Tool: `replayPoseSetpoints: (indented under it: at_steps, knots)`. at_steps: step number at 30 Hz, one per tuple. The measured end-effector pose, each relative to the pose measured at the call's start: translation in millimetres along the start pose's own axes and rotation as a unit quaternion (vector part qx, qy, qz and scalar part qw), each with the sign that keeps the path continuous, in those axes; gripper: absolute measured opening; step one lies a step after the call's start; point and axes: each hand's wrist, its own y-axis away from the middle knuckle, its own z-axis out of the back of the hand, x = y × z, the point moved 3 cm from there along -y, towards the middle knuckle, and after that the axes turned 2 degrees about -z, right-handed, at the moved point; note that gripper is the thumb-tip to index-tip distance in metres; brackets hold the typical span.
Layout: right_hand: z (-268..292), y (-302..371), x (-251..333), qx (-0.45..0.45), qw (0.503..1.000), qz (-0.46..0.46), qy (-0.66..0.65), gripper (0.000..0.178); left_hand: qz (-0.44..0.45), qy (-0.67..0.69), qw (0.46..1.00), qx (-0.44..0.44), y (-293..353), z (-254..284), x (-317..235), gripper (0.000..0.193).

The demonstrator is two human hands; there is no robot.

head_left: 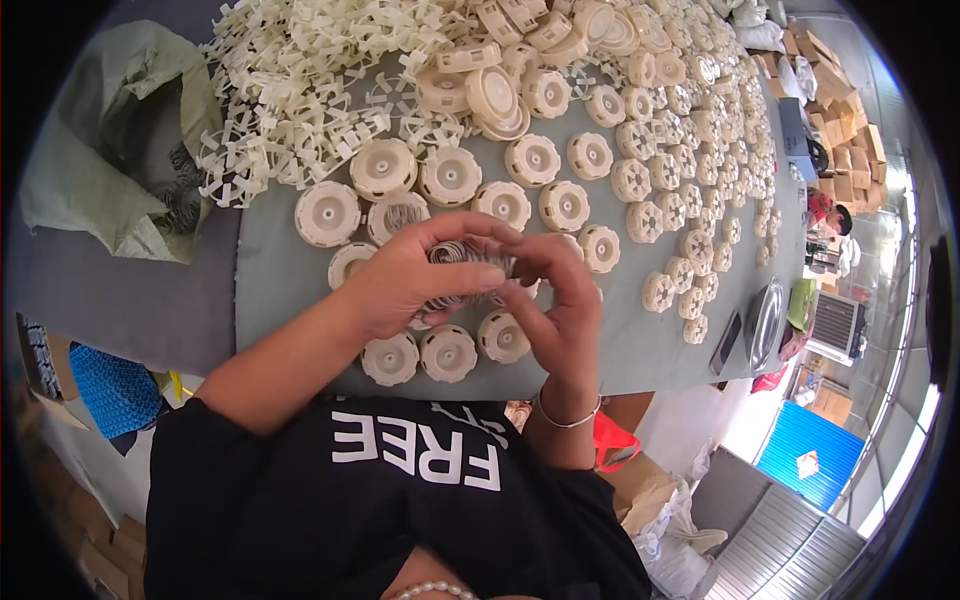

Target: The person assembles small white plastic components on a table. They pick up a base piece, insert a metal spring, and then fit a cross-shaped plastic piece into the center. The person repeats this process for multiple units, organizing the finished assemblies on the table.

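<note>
A bunch of metal coil springs (452, 254) is held in my left hand (405, 268), its fingers curled round them. My right hand (552, 292) meets it from the right, thumb and fingers pinched at the end of the springs. Its fingertips partly cover what they grip. Beneath both hands stand round cream plastic housings (449, 353), open side up. Just above my left hand, a housing has a coil spring (403, 214) in it. Other housings nearby, such as the one at the left (327, 213), show only a central hub.
Small white plastic clips (290, 90) are heaped at the far left, beside a pile of housings (492, 95). A pale woven sack (120, 225) with springs inside lies left. Many housings with white inserts (645, 222) cover the right. A phone (726, 342) and a metal dish (767, 322) lie near the right edge.
</note>
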Motion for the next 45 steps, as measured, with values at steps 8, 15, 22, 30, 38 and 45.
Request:
replayPoseSetpoints:
  at_steps: [8, 15, 22, 30, 38, 45]
  knots:
    - [-13.9, 0.4, -10.4, -0.105, 0.948, -0.074, -0.291, 0.031, -0.026, 0.033, 0.998, -0.049, 2.9, 2.4, -13.9, 0.046]
    - [-16.5, -1.5, -8.3, -0.125, 0.950, -0.104, -0.268, 0.029, -0.151, -0.149, 0.976, -0.043, -1.5, 5.8, -10.2, 0.042]
    - [-3.1, -14.9, 18.8, -0.084, 0.956, 0.244, 0.138, 0.039, 0.066, 0.098, 0.990, -0.073, 0.8, 13.8, -14.1, 0.031]
    - [-16.4, -6.8, 7.2, -0.063, 0.934, -0.040, -0.350, 0.042, -0.086, -0.018, 0.995, -0.041, 5.6, 7.6, -16.5, 0.031]
    - [2.3, -15.5, 13.9, -0.071, 0.936, 0.288, 0.190, 0.023, -0.010, -0.005, 0.999, -0.039, 2.9, 17.3, -6.3, 0.032]
    - [81.5, -61.6, -35.8, -0.218, 0.969, 0.018, 0.114, 0.021, 0.014, 0.167, 0.986, -0.002, -0.2, 22.2, -13.6, 0.038]
